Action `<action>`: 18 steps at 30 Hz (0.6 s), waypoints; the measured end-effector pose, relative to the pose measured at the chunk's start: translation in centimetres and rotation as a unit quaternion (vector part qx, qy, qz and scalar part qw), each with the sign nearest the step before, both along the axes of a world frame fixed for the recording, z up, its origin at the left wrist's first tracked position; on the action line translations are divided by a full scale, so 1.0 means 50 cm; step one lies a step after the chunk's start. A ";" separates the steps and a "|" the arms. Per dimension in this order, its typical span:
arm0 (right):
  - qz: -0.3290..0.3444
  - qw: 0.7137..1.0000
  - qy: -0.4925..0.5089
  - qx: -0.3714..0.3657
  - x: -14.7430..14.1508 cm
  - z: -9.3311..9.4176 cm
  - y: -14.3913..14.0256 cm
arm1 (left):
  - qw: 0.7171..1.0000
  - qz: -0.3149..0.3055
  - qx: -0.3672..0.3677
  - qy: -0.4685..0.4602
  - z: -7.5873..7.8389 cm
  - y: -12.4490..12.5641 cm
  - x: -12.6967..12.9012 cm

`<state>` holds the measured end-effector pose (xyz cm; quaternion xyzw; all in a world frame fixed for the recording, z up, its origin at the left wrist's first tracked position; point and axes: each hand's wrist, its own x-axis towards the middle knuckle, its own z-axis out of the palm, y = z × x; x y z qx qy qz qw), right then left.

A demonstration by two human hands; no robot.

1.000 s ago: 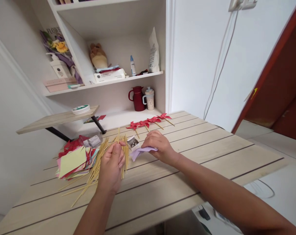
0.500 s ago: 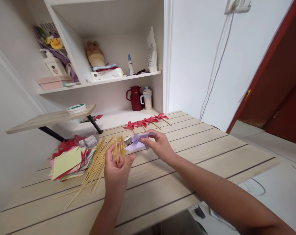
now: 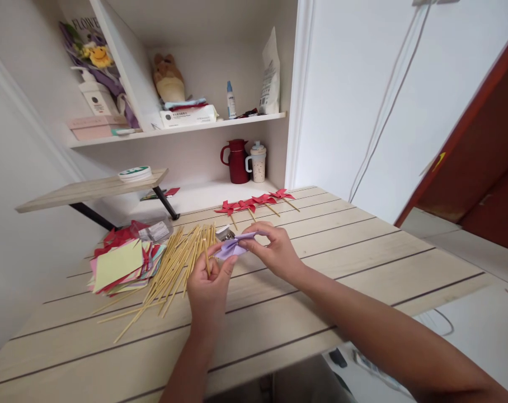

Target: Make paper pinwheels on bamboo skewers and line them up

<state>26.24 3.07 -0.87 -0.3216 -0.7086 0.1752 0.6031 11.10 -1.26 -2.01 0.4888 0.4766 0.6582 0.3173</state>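
My left hand [image 3: 209, 280] pinches a thin wooden stick [image 3: 206, 256] upright over the wooden table [image 3: 342, 246]. My right hand [image 3: 274, 250] grips a folded purple paper pinwheel [image 3: 233, 246] and holds it against the top of that stick. Both hands meet above the table, just in front of a small open box of pins [image 3: 224, 233]. A loose pile of wooden sticks [image 3: 170, 268] lies to the left of my left hand.
A stack of coloured paper squares [image 3: 120, 263] lies at the table's left. Several finished red pinwheels [image 3: 254, 202] lie in a row at the back. Behind stand shelves with a red jug [image 3: 237, 161], a mug [image 3: 257, 162] and a small side shelf [image 3: 90, 190].
My right hand lifted the purple pinwheel off the table and brought it toward my left hand, which picked one stick and raised it to meet the paper. The camera shifted slightly.
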 end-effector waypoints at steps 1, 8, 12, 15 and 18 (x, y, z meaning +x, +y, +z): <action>-0.006 1.000 -0.008 0.015 -0.001 -0.001 0.000 | 1.000 -0.004 0.001 -0.005 0.002 -0.001 0.000; -0.010 0.999 -0.033 0.042 -0.010 -0.007 -0.004 | 1.000 -0.013 -0.012 -0.020 -0.001 0.004 -0.005; -0.001 0.999 -0.032 0.033 -0.012 -0.009 -0.006 | 0.999 0.009 -0.026 0.023 -0.014 0.009 -0.010; 0.012 0.998 -0.041 0.046 -0.013 -0.011 -0.009 | 0.998 0.027 -0.008 0.049 -0.023 0.007 -0.012; 0.032 0.994 -0.053 0.086 -0.013 -0.012 -0.011 | 0.994 0.055 0.030 0.084 -0.030 -0.001 -0.012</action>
